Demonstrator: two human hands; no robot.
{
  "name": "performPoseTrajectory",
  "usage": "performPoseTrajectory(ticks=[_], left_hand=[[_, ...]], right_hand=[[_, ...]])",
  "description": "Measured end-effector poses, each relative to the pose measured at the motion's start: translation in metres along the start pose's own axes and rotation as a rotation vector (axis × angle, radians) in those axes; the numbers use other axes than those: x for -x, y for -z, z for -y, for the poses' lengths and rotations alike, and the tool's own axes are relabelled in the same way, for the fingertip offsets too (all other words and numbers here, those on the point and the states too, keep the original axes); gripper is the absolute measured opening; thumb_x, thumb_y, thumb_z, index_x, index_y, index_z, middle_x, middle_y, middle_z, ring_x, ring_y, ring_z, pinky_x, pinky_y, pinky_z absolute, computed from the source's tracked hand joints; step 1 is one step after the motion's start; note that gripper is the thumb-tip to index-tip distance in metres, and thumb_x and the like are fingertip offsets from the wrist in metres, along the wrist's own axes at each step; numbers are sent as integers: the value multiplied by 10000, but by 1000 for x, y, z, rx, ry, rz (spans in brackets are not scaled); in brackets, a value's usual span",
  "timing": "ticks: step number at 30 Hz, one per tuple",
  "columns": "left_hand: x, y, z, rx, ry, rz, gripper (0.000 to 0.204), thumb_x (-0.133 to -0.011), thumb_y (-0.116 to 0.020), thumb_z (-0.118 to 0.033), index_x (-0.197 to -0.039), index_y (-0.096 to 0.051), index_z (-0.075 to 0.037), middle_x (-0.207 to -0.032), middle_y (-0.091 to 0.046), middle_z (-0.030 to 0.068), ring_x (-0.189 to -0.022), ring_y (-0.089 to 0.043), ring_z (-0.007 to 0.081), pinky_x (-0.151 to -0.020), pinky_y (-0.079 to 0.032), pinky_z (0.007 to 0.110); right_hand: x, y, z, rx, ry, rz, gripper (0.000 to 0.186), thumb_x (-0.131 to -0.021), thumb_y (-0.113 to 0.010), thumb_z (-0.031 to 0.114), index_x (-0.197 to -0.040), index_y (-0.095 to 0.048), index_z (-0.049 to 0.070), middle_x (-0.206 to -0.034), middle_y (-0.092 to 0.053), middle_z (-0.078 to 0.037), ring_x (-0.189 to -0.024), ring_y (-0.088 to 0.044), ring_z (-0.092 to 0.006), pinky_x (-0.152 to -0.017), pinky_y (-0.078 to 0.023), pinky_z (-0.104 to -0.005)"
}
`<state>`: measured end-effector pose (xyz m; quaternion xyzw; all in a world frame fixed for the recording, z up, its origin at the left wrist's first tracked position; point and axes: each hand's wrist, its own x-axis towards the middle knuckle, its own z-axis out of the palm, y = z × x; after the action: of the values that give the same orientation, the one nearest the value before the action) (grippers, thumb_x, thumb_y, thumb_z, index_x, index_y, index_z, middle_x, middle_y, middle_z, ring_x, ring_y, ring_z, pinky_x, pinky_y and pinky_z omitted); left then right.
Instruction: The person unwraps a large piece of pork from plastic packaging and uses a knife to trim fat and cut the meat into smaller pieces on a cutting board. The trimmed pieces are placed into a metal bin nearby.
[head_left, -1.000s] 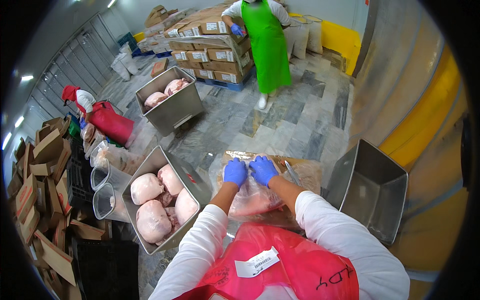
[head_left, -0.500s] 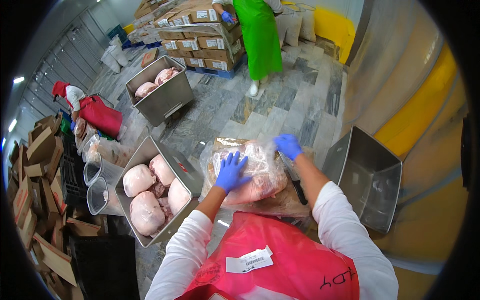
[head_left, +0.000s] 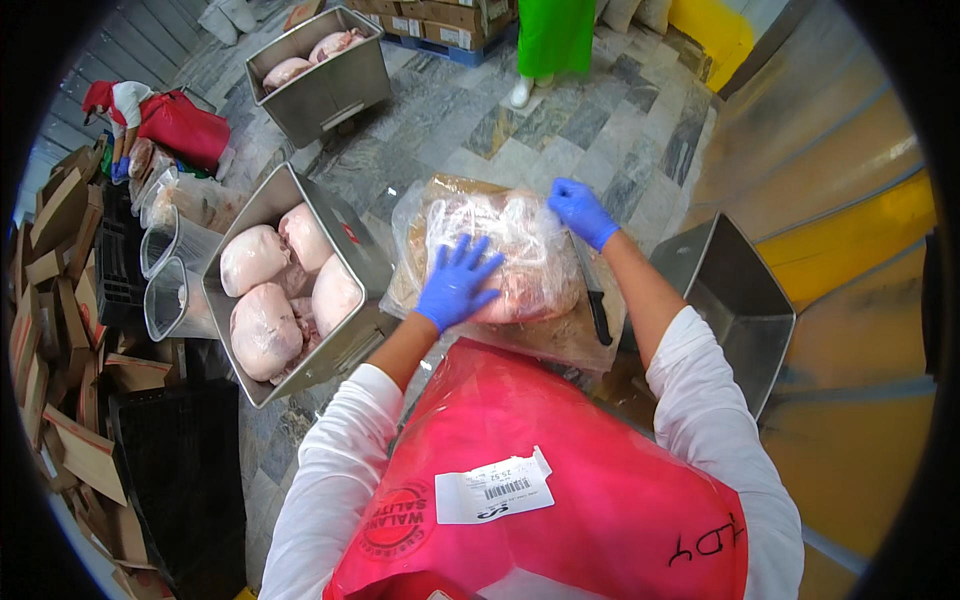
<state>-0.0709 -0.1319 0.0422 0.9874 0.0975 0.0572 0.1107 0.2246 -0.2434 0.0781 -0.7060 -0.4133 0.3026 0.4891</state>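
A large piece of pale pink meat (head_left: 530, 295) in clear plastic wrap (head_left: 435, 215) lies in front of me on a flattened brown cardboard sheet (head_left: 560, 345). My left hand (head_left: 458, 285), in a blue glove, presses on the wrapped meat with its fingers spread. At the far right corner of the meat, my right hand (head_left: 583, 212), also blue-gloved, is closed in a fist on the edge of the plastic wrap. Between the meat and my right forearm lies a black-handled knife (head_left: 598, 312), which neither hand touches.
To the left, a metal bin (head_left: 365, 245) holds several large pale meat pieces. Another meat bin (head_left: 335, 100) stands farther off. At right is a deep metal bin (head_left: 735, 300). Cardboard boxes (head_left: 75, 340) pile up far left. Co-workers in a red apron (head_left: 185, 130) and a green apron (head_left: 555, 40) are beyond.
My right hand has closed into a fist at the corner of the wrap. My left hand stays on the meat. The view has tilted down, so the surroundings sit higher in the picture.
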Motion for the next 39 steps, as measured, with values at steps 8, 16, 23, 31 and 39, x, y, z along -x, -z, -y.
performPoseTrajectory(ticks=[8, 16, 23, 31, 39], left_hand=[[21, 28, 42, -23, 239, 53, 681, -915, -692, -466, -1502, -519, -169, -1603, -408, 178, -1425, -409, 481, -1139, -371, 555], [-19, 4, -24, 4, 29, -76, 617, -875, -740, -412, -1405, -591, -135, -1524, -490, 176, -1388, -444, 463, -1110, -399, 545], [-33, 14, -24, 25, -37, -26, 444, -869, -747, -373, -1199, -648, -92, -1304, -586, 175, -1201, -553, 408, -978, -479, 508], [-57, 13, -33, 21, 77, 0, 320, -859, -748, -319, -1025, -637, -69, -1110, -593, 170, -1034, -576, 376, -838, -517, 484], [-75, 9, -67, 197, 174, -73, 483, -848, -787, -435, -1100, -671, -39, -1034, -641, 203, -934, -618, 413, -832, -523, 503]], right_hand=[[56, 65, -49, 75, -228, 96, 238, -893, -706, 180, -1066, -624, 39, -858, -599, -51, -792, -573, -170, -755, -511, -318], [114, -35, -52, 468, -174, -65, 445, -909, -730, 346, -1198, -618, 26, -1134, -687, -243, -1046, -674, -409, -913, -523, -482], [125, -1, 1, 72, -73, -80, 141, -915, -641, 178, -918, -684, 44, -813, -701, -156, -752, -685, -302, -698, -526, -413], [122, 12, 12, 479, -169, -55, 300, -880, -645, 174, -1166, -660, 85, -960, -712, -164, -876, -705, -342, -795, -556, -446], [61, -5, -23, 808, 193, 17, 221, -878, -636, 265, -1055, -713, 158, -942, -735, -128, -889, -715, -369, -756, -566, -493]])
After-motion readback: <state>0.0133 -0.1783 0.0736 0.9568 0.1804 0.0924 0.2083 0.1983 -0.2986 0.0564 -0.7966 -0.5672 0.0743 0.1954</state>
